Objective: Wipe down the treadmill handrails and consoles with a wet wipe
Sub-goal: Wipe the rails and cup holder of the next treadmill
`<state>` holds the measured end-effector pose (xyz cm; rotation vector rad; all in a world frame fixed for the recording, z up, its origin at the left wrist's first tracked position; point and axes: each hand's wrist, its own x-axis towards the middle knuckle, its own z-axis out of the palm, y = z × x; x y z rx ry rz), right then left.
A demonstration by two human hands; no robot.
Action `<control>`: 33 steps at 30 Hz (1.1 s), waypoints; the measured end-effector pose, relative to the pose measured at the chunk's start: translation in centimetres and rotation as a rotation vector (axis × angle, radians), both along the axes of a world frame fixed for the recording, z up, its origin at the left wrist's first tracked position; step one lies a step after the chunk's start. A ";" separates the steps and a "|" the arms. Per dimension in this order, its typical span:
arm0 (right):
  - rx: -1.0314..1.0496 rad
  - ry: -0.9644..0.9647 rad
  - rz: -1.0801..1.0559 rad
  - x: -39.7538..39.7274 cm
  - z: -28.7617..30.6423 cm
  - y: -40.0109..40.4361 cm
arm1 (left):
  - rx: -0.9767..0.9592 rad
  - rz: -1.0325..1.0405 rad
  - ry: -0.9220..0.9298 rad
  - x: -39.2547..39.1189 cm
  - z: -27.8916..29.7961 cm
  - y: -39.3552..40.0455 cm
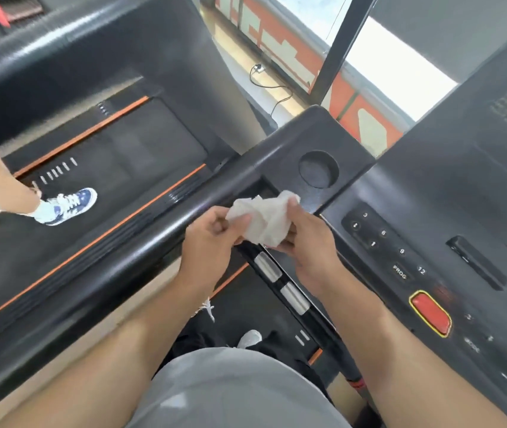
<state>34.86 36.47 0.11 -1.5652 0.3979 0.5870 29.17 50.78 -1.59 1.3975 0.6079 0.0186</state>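
A crumpled white wet wipe [264, 219] is held between both hands, just above the treadmill's black left handrail [141, 239]. My left hand [212, 242] pinches the wipe's left edge. My right hand [307, 242] grips its right side, with the thumb on top. The black console [450, 242] lies to the right, with numbered buttons, a PROG key and a red stop button [430, 313]. A round cup holder [318, 168] sits just beyond the wipe. Silver pulse sensors [281, 281] show on a grip bar below my hands.
A neighbouring treadmill [107, 156] stands to the left, and another person's leg and blue-white sneaker [67, 205] are on its belt. Its thick black handrail [60, 47] crosses the top left. A window and a floor cable [272, 88] lie ahead.
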 end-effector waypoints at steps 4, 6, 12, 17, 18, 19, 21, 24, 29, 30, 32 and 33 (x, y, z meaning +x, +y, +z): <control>0.102 0.036 -0.133 -1.4 0.1 -0.6 | 0.024 0.024 0.084 -2.5 -0.5 -1.4; 0.040 -0.008 -0.044 -1.8 0.1 -1.1 | 0.003 0.084 0.094 -3.5 -0.3 -2.1; -0.135 -0.134 0.142 -1.6 1.1 -1.8 | 0.171 0.287 0.048 -3.5 0.4 -0.1; 0.096 -0.121 0.132 -0.7 1.6 -0.4 | 0.035 0.183 0.105 -0.2 1.6 2.9; 0.115 -0.118 0.132 -0.4 1.6 0.0 | -0.066 0.104 0.130 0.4 1.9 3.5; 0.117 -0.116 0.163 -0.2 1.5 0.5 | -0.170 0.049 0.136 0.8 2.0 4.1; 0.069 -0.110 0.271 0.1 1.4 1.4 | -0.313 0.019 0.075 1.8 2.2 5.4; 0.033 -0.091 0.302 0.6 1.2 3.0 | -0.489 -0.022 0.004 3.5 2.1 7.7; 0.152 -0.053 0.165 1.1 1.0 5.7 | -0.148 -0.216 -0.089 5.7 0.9 9.8; 0.138 -0.057 0.156 1.0 1.0 6.2 | -0.124 -0.223 -0.099 5.9 0.7 9.9; 0.070 -0.104 0.116 0.8 1.1 7.0 | -0.073 -0.234 -0.104 6.2 0.6 10.1; 0.035 -0.144 0.119 0.8 1.1 7.2 | -0.040 -0.244 -0.093 6.4 0.5 10.1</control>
